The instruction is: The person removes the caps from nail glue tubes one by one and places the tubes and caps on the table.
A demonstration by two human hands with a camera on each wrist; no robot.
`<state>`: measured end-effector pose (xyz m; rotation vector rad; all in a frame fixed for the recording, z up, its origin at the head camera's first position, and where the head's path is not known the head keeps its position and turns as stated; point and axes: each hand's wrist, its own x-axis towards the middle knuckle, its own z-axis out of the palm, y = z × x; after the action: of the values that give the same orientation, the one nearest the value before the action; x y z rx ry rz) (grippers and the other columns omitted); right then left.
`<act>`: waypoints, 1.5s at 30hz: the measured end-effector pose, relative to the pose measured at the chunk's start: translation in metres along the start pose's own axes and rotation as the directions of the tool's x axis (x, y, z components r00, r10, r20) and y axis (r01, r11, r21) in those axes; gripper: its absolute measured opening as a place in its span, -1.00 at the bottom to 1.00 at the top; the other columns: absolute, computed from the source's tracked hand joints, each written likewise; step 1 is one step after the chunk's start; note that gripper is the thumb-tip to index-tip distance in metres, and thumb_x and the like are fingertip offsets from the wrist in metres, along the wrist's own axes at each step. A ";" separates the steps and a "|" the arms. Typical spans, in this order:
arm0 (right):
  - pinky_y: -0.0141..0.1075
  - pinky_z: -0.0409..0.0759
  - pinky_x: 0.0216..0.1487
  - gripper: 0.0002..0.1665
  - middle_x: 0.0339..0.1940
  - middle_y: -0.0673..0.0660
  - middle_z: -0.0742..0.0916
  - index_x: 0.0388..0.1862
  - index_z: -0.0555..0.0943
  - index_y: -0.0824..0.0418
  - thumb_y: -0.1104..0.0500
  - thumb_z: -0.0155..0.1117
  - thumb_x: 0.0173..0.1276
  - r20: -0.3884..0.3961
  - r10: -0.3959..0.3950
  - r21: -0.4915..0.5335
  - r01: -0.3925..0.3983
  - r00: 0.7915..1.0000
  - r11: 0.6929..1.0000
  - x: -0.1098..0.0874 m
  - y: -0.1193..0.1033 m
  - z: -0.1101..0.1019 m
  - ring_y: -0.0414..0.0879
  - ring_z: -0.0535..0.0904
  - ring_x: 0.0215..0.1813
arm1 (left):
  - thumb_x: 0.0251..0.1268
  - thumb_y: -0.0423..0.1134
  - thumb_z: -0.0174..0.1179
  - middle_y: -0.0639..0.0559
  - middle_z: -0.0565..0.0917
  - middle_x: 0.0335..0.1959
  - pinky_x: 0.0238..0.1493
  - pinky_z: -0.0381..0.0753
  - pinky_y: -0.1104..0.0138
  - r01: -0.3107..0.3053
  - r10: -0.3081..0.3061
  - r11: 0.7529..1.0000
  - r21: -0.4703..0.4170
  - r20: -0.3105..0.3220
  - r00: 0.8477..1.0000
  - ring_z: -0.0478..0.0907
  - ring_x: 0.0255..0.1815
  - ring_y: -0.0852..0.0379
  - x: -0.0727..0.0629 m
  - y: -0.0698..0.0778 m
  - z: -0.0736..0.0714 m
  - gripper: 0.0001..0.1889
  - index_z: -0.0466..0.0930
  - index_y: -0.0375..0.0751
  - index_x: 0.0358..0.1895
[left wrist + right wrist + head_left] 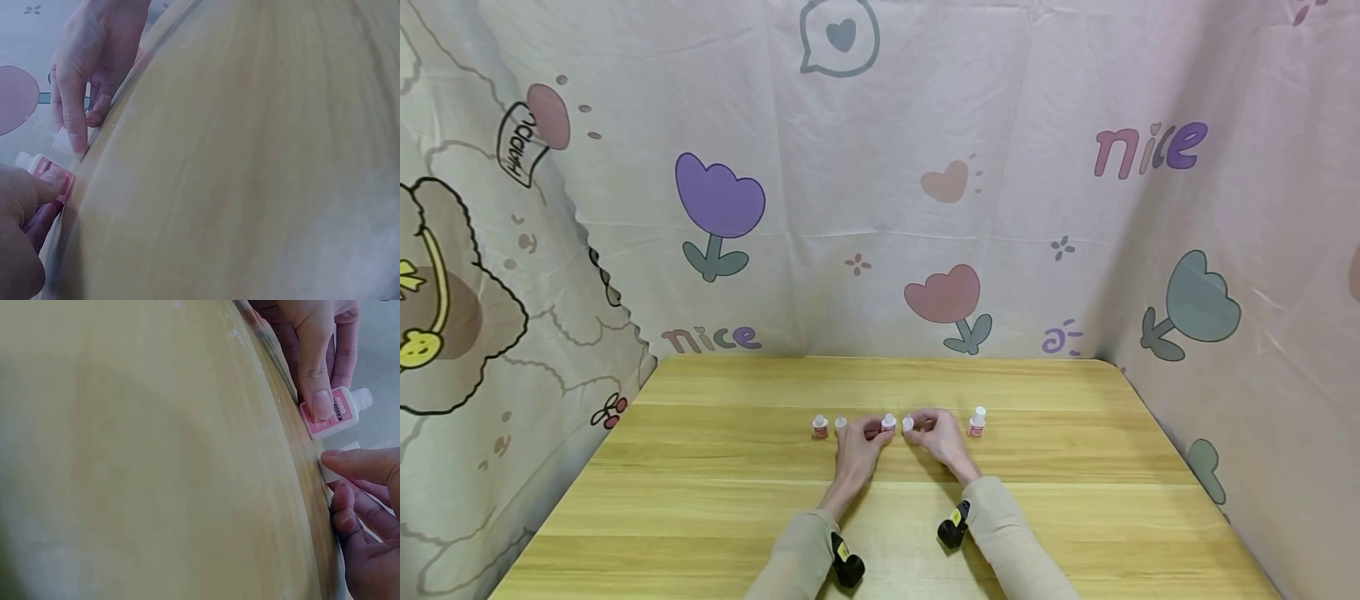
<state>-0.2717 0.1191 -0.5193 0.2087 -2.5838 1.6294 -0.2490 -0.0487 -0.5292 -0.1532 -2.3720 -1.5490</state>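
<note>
My left hand [856, 454] pinches a small white bottle [888, 423] with a pink label, upright on the table. Its narrow white nozzle [362, 398] is bare in the right wrist view. Just to the right, my right hand [943, 437] holds a white cap [908, 424] between thumb and fingers, low at the tabletop and apart from the bottle. Left of my left hand stands another uncapped bottle [820, 428], with a second white cap [841, 423] beside it, partly behind the hand. Farther right, a similar bottle [977, 422] stands with its tall cap on.
The bottles and caps form a row across the wooden table [700, 467]. A printed cloth [850, 167] hangs behind the table and along both sides. Each wrist wears a black camera, such as the left one [848, 569].
</note>
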 end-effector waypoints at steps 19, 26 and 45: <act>-0.45 0.47 -0.35 -0.74 -0.27 0.26 0.81 -0.20 0.76 0.32 0.38 0.53 0.07 0.018 0.006 0.010 -0.006 1.000 1.000 0.000 0.000 -0.001 -0.22 0.52 -0.39 | 0.18 -0.36 0.43 -0.19 0.81 -0.24 -0.13 0.75 0.24 -0.009 0.009 1.000 -0.019 0.021 1.000 0.78 -0.22 -0.01 0.002 -0.001 -0.001 -0.83 0.75 -0.30 -0.18; -0.44 0.48 -0.35 -0.74 -0.25 0.25 0.82 -0.20 0.76 0.31 0.38 0.53 0.08 0.023 0.013 0.017 -0.013 1.000 1.000 0.000 0.001 -0.002 -0.21 0.53 -0.38 | 0.19 -0.35 0.42 -0.18 0.82 -0.23 -0.11 0.75 0.22 -0.014 0.014 0.999 -0.029 0.020 1.000 0.78 -0.20 -0.02 0.002 -0.001 -0.001 -0.84 0.76 -0.30 -0.17; -0.46 0.50 -0.37 -0.71 -0.26 0.24 0.81 -0.17 0.76 0.30 0.40 0.52 0.08 0.028 0.018 0.008 -0.018 0.999 1.000 0.000 0.002 -0.003 -0.19 0.55 -0.37 | 0.18 -0.51 0.36 -0.26 0.80 -0.17 -0.03 0.74 0.18 -0.019 0.021 0.997 -0.072 0.030 0.999 0.78 -0.12 -0.13 0.000 -0.002 -0.002 -0.77 0.73 -0.37 -0.08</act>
<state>-0.2722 0.1223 -0.5202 0.2101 -2.6074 1.6547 -0.2488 -0.0518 -0.5305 -0.2176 -2.3320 -1.6341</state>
